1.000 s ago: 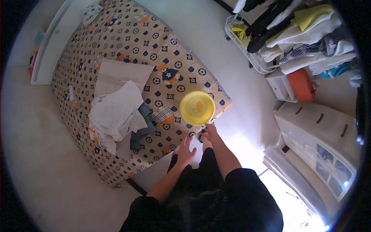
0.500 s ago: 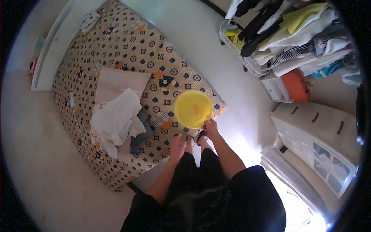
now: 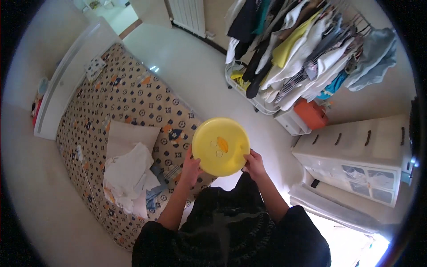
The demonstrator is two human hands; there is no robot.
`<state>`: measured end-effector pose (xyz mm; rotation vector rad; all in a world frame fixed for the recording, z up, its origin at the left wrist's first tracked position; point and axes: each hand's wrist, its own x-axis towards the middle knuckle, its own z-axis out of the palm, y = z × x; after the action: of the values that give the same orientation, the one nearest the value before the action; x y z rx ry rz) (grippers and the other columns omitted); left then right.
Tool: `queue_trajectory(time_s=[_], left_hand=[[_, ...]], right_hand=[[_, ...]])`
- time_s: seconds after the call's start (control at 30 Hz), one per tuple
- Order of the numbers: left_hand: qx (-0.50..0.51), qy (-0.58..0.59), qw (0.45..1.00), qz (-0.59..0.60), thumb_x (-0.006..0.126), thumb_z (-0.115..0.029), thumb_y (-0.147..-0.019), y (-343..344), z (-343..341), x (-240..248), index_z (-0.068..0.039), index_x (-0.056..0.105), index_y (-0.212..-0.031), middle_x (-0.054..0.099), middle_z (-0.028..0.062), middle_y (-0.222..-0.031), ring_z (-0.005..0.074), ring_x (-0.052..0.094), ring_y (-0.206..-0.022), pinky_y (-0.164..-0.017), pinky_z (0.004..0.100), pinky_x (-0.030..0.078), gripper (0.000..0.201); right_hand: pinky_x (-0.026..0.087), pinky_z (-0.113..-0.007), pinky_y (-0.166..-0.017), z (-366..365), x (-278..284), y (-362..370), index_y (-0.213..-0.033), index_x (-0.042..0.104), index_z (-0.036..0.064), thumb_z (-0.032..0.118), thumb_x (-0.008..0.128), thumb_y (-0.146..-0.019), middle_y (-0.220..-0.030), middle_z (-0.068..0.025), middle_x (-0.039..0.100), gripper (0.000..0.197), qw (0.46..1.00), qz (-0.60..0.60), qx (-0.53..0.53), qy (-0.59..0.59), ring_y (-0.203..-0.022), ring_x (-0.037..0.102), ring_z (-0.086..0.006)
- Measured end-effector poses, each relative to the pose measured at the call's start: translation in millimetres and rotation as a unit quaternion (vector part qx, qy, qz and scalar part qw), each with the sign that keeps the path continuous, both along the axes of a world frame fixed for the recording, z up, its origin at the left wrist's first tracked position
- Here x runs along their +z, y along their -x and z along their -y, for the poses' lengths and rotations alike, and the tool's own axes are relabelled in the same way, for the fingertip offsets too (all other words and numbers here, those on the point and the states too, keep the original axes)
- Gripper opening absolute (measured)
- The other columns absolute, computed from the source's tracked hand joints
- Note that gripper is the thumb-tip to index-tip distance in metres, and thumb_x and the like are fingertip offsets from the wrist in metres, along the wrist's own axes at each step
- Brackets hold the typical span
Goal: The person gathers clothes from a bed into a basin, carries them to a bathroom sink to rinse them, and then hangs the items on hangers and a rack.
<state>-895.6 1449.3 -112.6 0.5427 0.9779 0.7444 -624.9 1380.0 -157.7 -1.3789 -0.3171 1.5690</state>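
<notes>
A round yellow basin [image 3: 221, 161] with an orange duck-bill picture on its inside bottom is up in front of my body. My left hand [image 3: 190, 171] grips its rim at the lower left, thumb over the edge. On the right side, my right hand [image 3: 255, 163] is closed on the rim too. Nothing shows inside the basin. To the left, white crumpled clothes [image 3: 126, 173] and blue-grey jeans [image 3: 155, 191] lie on a pale pillow or folded cloth [image 3: 133, 133] on the bed.
The bed has a patterned cover [image 3: 147, 100] and a white headboard [image 3: 75, 71]. A rack of hanging clothes [image 3: 289, 58] stands at the far right. Below it are an orange bag [image 3: 310, 113] and a white drawer cabinet [image 3: 351, 147]. Pale floor [image 3: 195, 71] runs between bed and rack.
My left hand, free before, now grips the basin's rim. The basin has come closer and off from over the bed's corner. My view has turned up toward the rack and doorway.
</notes>
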Motion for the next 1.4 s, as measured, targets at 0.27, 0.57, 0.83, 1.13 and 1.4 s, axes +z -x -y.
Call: queue_trajectory(time_s=[0.27,0.57,0.83,1.13,1.4], left_hand=[[0.032,-0.049,0.995,0.084,0.069,-0.035,-0.086,-134,-53,-6,-0.006,0.031,-0.145,0.050,0.0140,-0.137,0.0301,0.055,-0.123,-0.097,0.0478,0.052,0.076],[0.146,-0.022,0.984,0.098,0.067,-0.042,-0.085,-212,-106,29,-0.002,0.041,-0.140,0.053,0.0132,-0.136,0.0273,0.054,-0.123,-0.101,0.0420,0.048,0.073],[0.253,-0.061,0.960,0.100,0.063,-0.046,-0.087,-184,-174,53,-0.003,0.045,-0.139,0.054,0.0129,-0.134,0.0279,0.055,-0.122,-0.102,0.0442,0.046,0.070],[0.331,-0.127,0.926,0.132,0.061,-0.049,-0.088,-111,-341,66,-0.005,0.044,-0.140,0.053,0.0117,-0.137,0.0268,0.052,-0.125,-0.104,0.0444,0.042,0.070],[0.352,-0.134,0.923,0.085,0.064,-0.052,-0.084,-37,-503,117,-0.004,0.038,-0.143,0.047,0.0140,-0.142,0.0291,0.047,-0.130,-0.107,0.0453,0.040,0.081]], right_hand=[[0.049,-0.031,-0.083,-55,49,-146,-0.133,0.053,-0.0002,0.015,0.055,-0.096,-0.112,-0.0098,0.065,0.040,0.991,0.053,0.039,-0.114,-0.097,0.060,-0.0168],[0.047,-0.039,-0.098,-164,91,-224,-0.147,0.036,0.0098,0.029,0.051,-0.100,-0.136,-0.0078,0.053,0.053,0.981,-0.084,0.104,-0.140,-0.121,0.054,-0.0216],[0.046,-0.040,-0.098,-301,101,-167,-0.150,0.028,0.0136,0.047,0.050,-0.099,-0.142,-0.0048,0.046,0.065,0.939,-0.230,0.183,-0.179,-0.124,0.051,-0.0207],[0.041,-0.040,-0.105,-499,115,-62,-0.145,0.037,0.0112,0.049,0.043,-0.101,-0.140,-0.0057,0.050,0.058,0.940,-0.223,0.215,-0.144,-0.126,0.050,-0.0197],[0.040,-0.038,-0.106,-681,159,15,-0.145,0.038,0.0079,0.047,0.047,-0.099,-0.139,-0.0067,0.050,0.061,0.933,-0.219,0.251,-0.138,-0.127,0.049,-0.0207]])
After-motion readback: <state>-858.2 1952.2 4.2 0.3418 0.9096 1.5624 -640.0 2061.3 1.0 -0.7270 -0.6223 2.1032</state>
